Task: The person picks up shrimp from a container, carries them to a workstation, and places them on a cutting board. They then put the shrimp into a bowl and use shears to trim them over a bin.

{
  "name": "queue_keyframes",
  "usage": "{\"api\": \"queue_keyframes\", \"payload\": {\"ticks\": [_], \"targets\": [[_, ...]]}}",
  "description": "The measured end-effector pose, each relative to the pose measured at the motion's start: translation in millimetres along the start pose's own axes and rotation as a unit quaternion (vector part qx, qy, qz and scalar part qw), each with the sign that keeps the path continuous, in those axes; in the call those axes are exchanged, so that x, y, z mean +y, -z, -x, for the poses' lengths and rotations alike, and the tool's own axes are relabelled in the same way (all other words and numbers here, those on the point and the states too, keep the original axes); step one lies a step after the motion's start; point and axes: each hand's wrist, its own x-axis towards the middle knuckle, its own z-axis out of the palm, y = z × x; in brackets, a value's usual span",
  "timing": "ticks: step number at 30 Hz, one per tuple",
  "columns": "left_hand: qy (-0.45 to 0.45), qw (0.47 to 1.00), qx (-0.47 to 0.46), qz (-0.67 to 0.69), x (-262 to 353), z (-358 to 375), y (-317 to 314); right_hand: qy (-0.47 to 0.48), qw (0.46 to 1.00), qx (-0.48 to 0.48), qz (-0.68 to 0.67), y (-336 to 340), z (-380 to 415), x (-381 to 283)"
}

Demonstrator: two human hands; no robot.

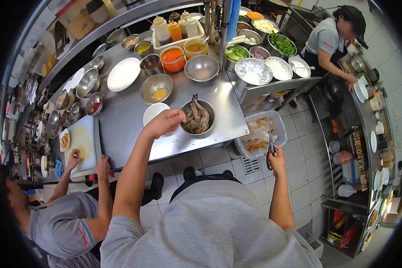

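Note:
My left hand (167, 122) is closed in a pinch at the left rim of a metal bowl (211, 115). Several grey-brown raw prawns (196, 118) with their tails up fill that bowl. The fingertips are right beside the prawns, and what they hold, if anything, is hidden. Off the table's right corner, my right hand (277, 159) grips black-handled scissors (270, 147), their blades pointing away from me. Beneath the blades stands a clear plastic tub (279, 129) on the floor, with orange and pale scraps inside.
Sauce tubs, metal bowls and a white plate (123, 74) stand on the steel table (129, 134). At left a co-worker (67, 219) holds a cut lemon over a cutting board (85, 145). Another person (328, 44) works at the right-hand counter. A floor drain (251, 165) lies below.

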Motion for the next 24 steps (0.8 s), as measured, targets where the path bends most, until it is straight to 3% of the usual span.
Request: {"api": "queue_keyframes", "payload": {"ticks": [3, 7, 9, 10, 12, 13, 14, 16, 18, 19, 21, 24], "targets": [[-0.091, 0.994, 0.021, 0.054, 22, 0, -6, 0.001, 1.0, 0.0, -0.017, -4, 0, 0], [-0.098, 0.994, 0.037, 0.025, 32, -21, -4, -0.011, 1.0, -0.012, -0.01, -8, 7, -6], [-0.197, 0.977, 0.074, 0.027, 48, -27, -21, -0.011, 1.0, -0.014, -0.011, -10, 6, -7], [-0.2, 0.977, 0.072, 0.027, 50, -28, -22, -0.008, 1.0, -0.011, -0.011, -10, 6, -4], [-0.207, 0.923, 0.219, -0.24, 52, -27, -22, -0.004, 1.0, -0.004, -0.014, -8, 6, 3], [-0.284, 0.869, 0.306, -0.266, 44, -30, -21, -0.006, 1.0, -0.006, -0.003, -6, 8, 5], [-0.286, 0.869, 0.302, -0.268, 32, -29, -16, -0.008, 1.0, -0.008, 0.008, -4, 10, 9], [-0.05, 0.888, 0.332, -0.315, 6, -24, -12, -0.021, 1.0, -0.013, 0.002, 0, 15, 15], [0.031, 0.874, 0.272, -0.401, -19, -20, -32, -0.031, 0.999, -0.02, -0.003, 1, 20, 22], [0.031, 0.874, 0.272, -0.401, -23, -24, -37, -0.034, 0.999, -0.021, -0.004, -2, 22, 26], [0.134, 0.856, 0.222, -0.447, -32, -32, -46, -0.043, 0.999, -0.027, 0.014, -4, 25, 34], [0.148, 0.826, 0.215, -0.499, -37, -60, -43, -0.058, 0.997, -0.048, 0.024, -11, 26, 35]]}}
